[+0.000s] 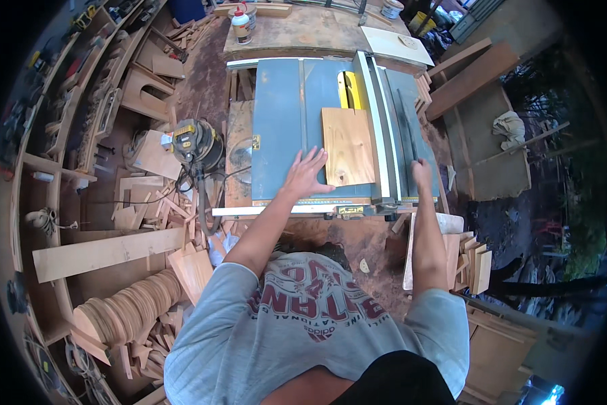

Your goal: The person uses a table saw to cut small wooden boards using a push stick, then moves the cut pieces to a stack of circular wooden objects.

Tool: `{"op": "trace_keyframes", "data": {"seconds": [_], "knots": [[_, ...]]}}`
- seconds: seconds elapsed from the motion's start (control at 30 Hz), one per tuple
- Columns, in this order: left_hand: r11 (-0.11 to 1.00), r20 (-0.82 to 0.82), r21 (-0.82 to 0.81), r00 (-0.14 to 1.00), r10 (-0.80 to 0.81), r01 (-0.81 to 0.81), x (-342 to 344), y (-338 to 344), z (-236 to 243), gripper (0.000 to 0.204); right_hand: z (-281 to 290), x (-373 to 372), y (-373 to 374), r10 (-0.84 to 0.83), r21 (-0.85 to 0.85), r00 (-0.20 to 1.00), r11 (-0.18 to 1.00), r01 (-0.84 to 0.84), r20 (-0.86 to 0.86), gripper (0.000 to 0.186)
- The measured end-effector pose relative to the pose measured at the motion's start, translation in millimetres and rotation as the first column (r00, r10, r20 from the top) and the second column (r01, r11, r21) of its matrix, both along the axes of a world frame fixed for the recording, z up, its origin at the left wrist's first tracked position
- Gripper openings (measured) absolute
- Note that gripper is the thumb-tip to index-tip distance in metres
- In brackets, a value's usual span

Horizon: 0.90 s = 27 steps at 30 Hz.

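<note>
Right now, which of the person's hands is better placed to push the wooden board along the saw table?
Left, probably. The left hand lies flat with fingers spread at the near left corner of the wooden board on the saw table. The right hand sits beyond the fence, apart from the board.

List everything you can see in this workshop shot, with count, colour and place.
Table saw: one, blue-grey top, centre.
Board: one, pale wood, on the saw top beside the fence.
Fence: one, grey, right of the board.
Blade guard: one, yellow, behind the board.
Vacuum: one, yellow and black, floor left.
Glue bottle: one, white with red cap, far bench.
Wooden discs: a stack, tan, lower left.
Plank: one, pale, floor left.
Left hand: flat at the board's near corner.
Right hand: on the saw's right edge.
</note>
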<state>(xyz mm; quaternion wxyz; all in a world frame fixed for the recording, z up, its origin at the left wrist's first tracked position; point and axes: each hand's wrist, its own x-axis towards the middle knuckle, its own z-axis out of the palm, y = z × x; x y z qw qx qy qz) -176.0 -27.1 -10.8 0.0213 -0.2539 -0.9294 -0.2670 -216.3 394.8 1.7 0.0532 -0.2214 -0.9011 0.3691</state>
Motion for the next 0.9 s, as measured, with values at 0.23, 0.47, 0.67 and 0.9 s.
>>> {"op": "trace_keyframes", "data": {"seconds": [0.23, 0.47, 0.67, 0.9], "knots": [[0.999, -0.02, -0.017, 0.999, 0.035, -0.035, -32, -10, -20, 0.113, 129, 200, -101, 0.22, -0.164, 0.976, 0.962, -0.218, -0.011, 0.05], [0.999, 0.01, 0.012, 0.999, 0.049, -0.049, -64, -7, -17, 0.113, 154, 289, -173, 0.235, 0.148, 0.966, 0.957, -0.25, 0.112, 0.07], [0.998, 0.061, -0.035, 0.997, 0.055, -0.053, -81, -7, -8, 0.113, 127, 258, -181, 0.23, 0.269, 0.965, 0.928, -0.257, 0.129, 0.073], [0.998, 0.082, -0.021, 0.995, 0.059, -0.057, -97, -11, -8, 0.112, 118, 227, -180, 0.247, 0.248, 0.96, 0.93, -0.273, 0.131, 0.075]]}}
